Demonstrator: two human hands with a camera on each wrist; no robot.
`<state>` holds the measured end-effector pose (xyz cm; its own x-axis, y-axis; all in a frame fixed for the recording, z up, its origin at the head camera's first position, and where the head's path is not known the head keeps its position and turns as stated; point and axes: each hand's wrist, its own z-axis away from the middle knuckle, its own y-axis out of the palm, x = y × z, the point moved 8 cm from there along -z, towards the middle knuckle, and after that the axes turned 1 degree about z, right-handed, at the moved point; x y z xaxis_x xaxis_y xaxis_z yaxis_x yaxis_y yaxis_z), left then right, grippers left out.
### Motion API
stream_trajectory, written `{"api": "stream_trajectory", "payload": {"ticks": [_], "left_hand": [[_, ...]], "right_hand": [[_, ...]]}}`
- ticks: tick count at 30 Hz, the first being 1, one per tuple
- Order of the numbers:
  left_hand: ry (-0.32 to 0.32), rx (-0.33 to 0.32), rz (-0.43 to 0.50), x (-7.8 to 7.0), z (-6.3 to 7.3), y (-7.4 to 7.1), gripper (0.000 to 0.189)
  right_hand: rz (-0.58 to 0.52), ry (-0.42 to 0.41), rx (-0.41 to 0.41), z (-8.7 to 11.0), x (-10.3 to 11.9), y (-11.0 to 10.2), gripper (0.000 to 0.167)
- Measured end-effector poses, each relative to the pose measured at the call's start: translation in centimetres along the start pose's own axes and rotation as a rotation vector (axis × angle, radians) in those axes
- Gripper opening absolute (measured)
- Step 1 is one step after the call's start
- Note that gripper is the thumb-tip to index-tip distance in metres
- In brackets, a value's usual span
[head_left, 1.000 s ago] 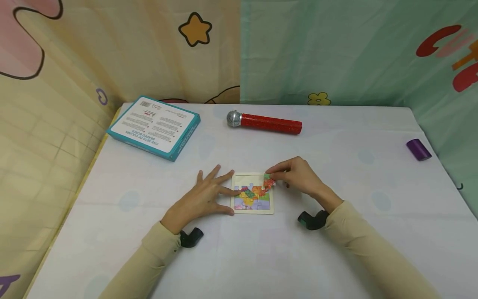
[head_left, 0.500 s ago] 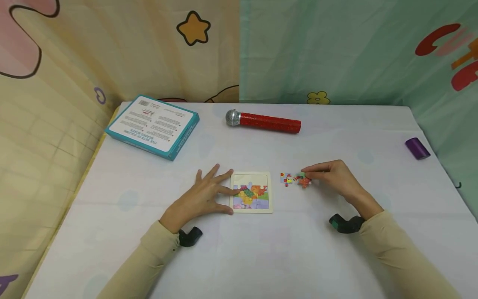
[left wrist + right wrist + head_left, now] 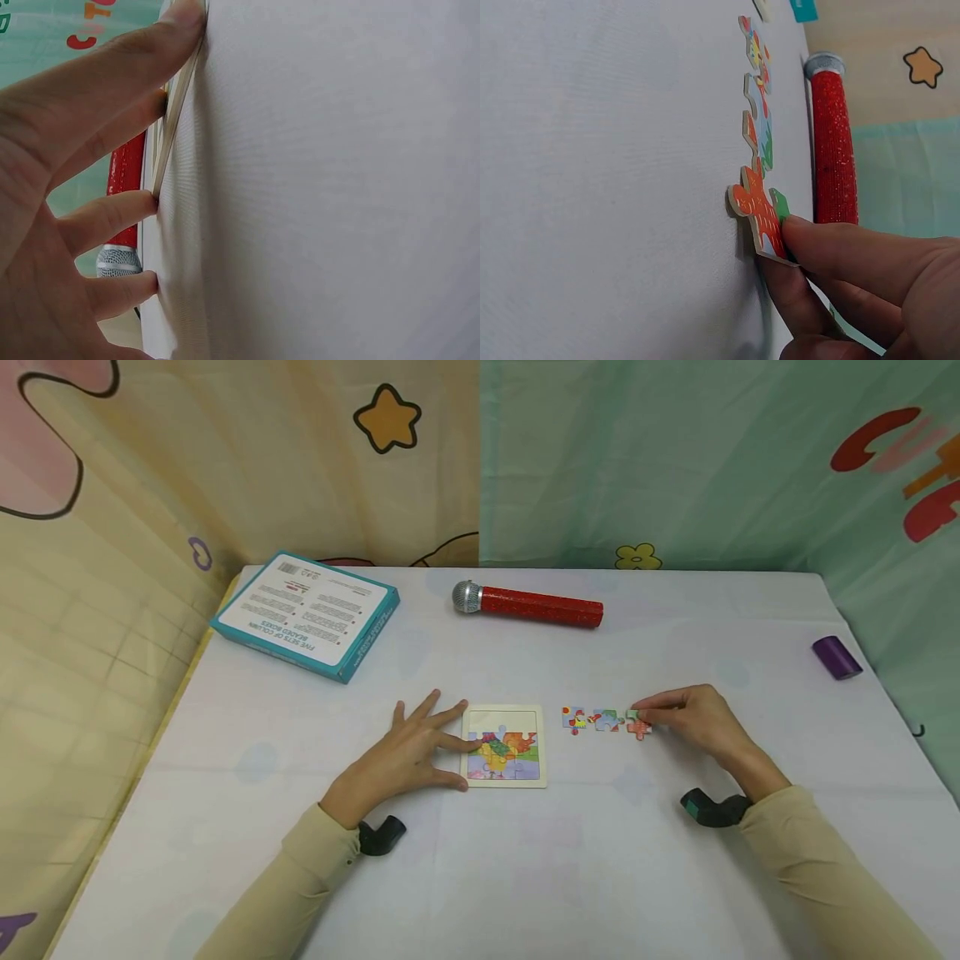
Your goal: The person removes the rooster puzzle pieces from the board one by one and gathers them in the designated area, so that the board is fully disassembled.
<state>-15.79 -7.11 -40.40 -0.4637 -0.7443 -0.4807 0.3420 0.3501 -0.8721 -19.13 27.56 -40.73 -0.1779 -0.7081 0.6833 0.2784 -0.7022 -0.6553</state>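
Observation:
A small jigsaw puzzle tray (image 3: 504, 720) lies mid-table, its lower part filled with colourful pieces and its upper strip bare. My left hand (image 3: 408, 752) has its fingers spread at the tray's left side, with the index fingertip over the fitted pieces and the thumb at the lower left corner. To the right, my right hand (image 3: 697, 720) pinches a red and green puzzle piece (image 3: 761, 214) between thumb and fingers, tilted in the right wrist view. Left of it lie two loose puzzle pieces, one with a yellow figure (image 3: 576, 718) and a bluish one (image 3: 607, 720), in a row.
A red microphone (image 3: 542, 606) with a silver head lies behind the tray. At the back left is a teal and white box (image 3: 307, 614). A purple cylinder (image 3: 837, 657) lies near the right table edge. Printed curtains (image 3: 637, 468) hang behind the table.
My right hand has carried the red and green puzzle piece rightward from the tray's upper right corner, past the two loose pieces, to the end of their row. My left hand stays in place.

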Motion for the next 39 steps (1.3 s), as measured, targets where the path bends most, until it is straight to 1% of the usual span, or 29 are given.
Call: {"api": "stream_trajectory", "payload": {"ticks": [5, 8, 22, 26, 30, 39], "left_hand": [[-0.004, 0.001, 0.006, 0.0, 0.0, 0.0, 0.059], [-0.005, 0.003, 0.008, 0.1, 0.0, 0.0, 0.058], [0.002, 0.008, 0.012, -0.1, 0.1, 0.0, 0.058], [0.011, 0.013, 0.009, -0.1, 0.1, 0.0, 0.058], [0.021, 0.01, 0.004, -0.1, 0.1, 0.0, 0.058], [0.036, 0.003, -0.003, -0.2, 0.1, 0.0, 0.056]], "right_hand": [[0.102, -0.004, -0.058, -0.1, 0.3, -0.3, 0.027], [0.128, 0.001, -0.078, -0.1, 0.4, -0.4, 0.027], [0.158, -0.024, -0.116, -0.2, 0.8, -0.5, 0.023], [0.185, -0.014, -0.143, -0.1, 0.7, -0.6, 0.024], [0.211, -0.024, -0.173, 0.0, 0.8, -0.7, 0.025], [0.231, -0.048, -0.198, 0.1, 1.3, -0.7, 0.024]]}}
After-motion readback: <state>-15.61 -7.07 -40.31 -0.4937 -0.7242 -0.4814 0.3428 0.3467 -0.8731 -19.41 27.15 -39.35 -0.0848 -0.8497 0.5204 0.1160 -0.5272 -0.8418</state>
